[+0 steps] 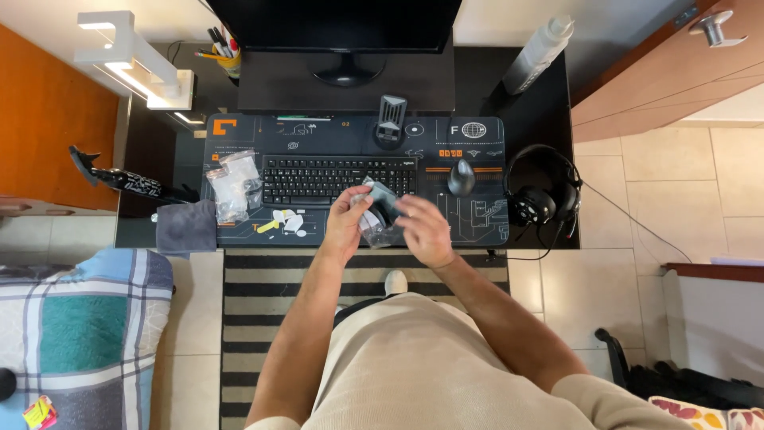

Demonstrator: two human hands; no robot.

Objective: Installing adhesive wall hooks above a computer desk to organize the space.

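Note:
My left hand and my right hand meet over the front edge of a dark desk mat. Between them they hold a small clear plastic bag with something dark and pale inside; what it holds is too small to tell. Both hands grip the bag, the left at its left side, the right at its right side. A black keyboard lies just beyond the hands.
Clear bags and small white and yellow parts lie left on the mat, a grey cloth beside them. A mouse, headphones, monitor, white bottle and pen cup stand around. Striped rug below.

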